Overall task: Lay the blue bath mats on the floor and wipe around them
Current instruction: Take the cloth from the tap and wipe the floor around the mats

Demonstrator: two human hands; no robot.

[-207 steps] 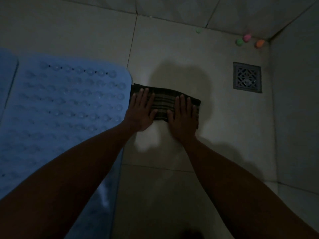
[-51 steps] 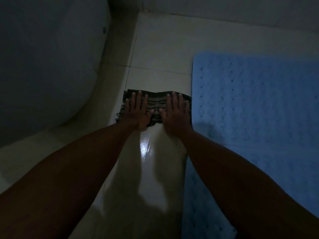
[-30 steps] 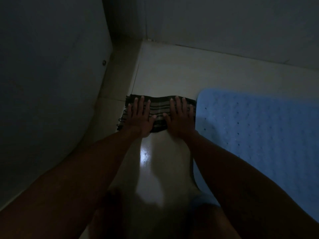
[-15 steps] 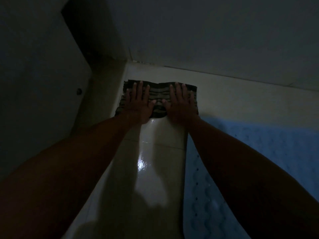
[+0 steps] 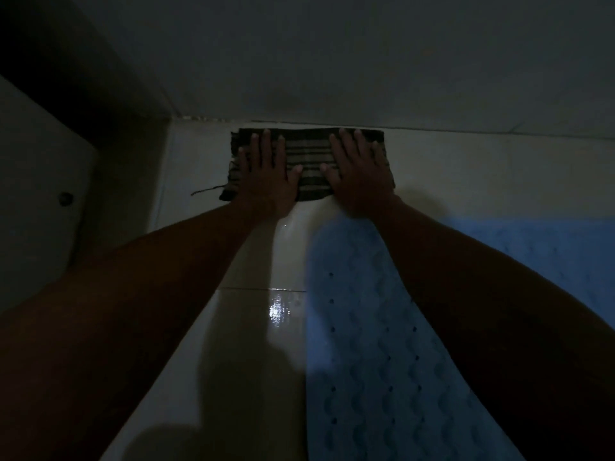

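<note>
While both hands (image 5: 311,176) press flat, fingers spread, striped cloth (image 5: 309,161) lies lengthwise along wall (image 5: 332,61).

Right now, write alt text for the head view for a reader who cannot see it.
Both hands, left hand and right hand, press flat on a dark striped cloth on the tiled floor, its far edge near the wall. A blue bath mat lies to the right in dim light.

cloth (image 5: 309,161) on floor (image 5: 246,344) against wall (image 5: 332,61) | both hands on cloth | mat (image 5: 376,344) right, nearer
</note>
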